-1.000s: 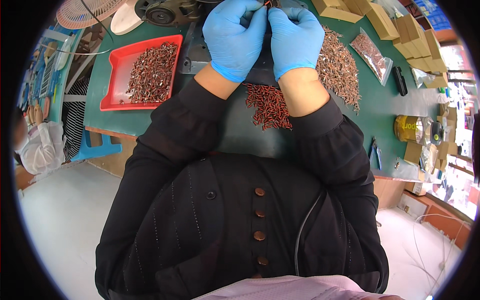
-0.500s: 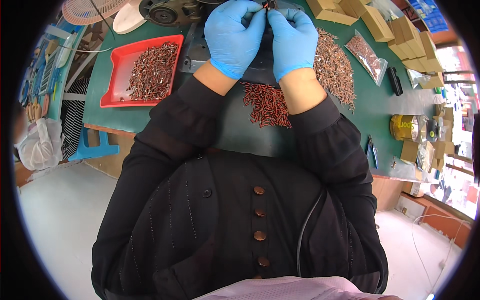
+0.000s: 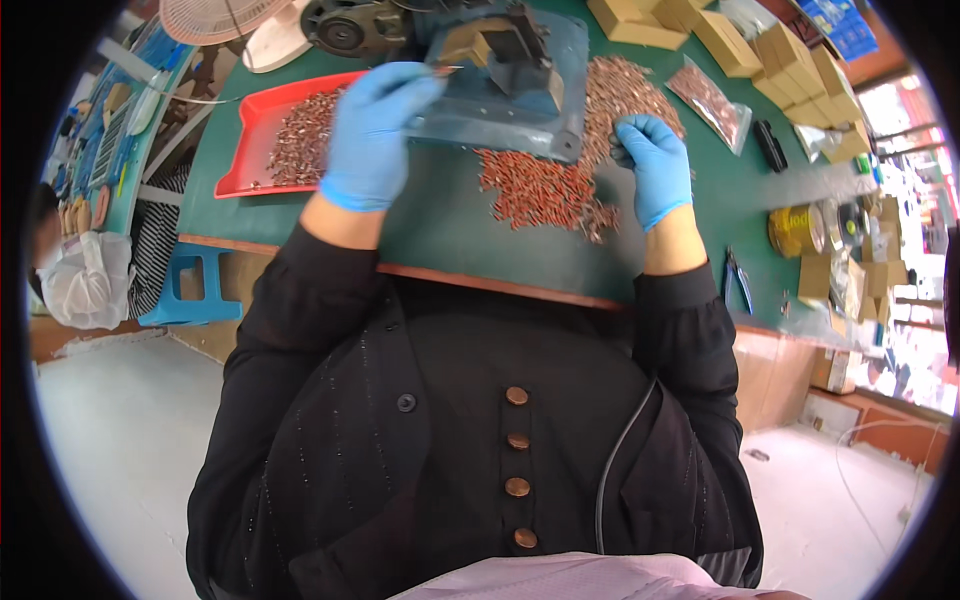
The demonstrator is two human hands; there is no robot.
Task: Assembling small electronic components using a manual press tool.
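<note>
Small thin part [image 3: 447, 70], upper centre of frame, pinched at tips of left hand [image 3: 372, 135]. Long axis roughly level, pointing right toward the grey metal fixture [image 3: 505, 85]; its far end at or touching the fixture's left edge, contact too small to confirm. Colour and kind of part too blurred to tell

Left hand: blue glove, raised over the counter [image 3: 450, 235], fingers [image 3: 415, 85] drawn together and clamped on the part, back of hand toward camera, black-sleeved forearm running down to lower left

Right hand [image 3: 655, 165]: blue glove, right of centre, palm down on the counter at the right edge of the loose pile of small red-brown pieces [image 3: 540, 190]. Fingers curled loosely inward, tips among the pieces; cannot tell whether they grip anything. Forearm runs straight down the frame

Fixture sits on a bluish plate, upper centre, between the two hands, tilted a little clockwise. More red-brown pieces spread behind and right of it

Red tray [image 3: 240, 160], upper left, holding another heap of the same pieces, just left of the left hand

Clear bag [image 3: 712, 100] of pieces, upper right. Cardboard boxes [image 3: 740, 40] along top right. Pliers [image 3: 738, 280] near counter's front edge, right. Blue stool [image 3: 190, 285] at left, below the counter
</note>
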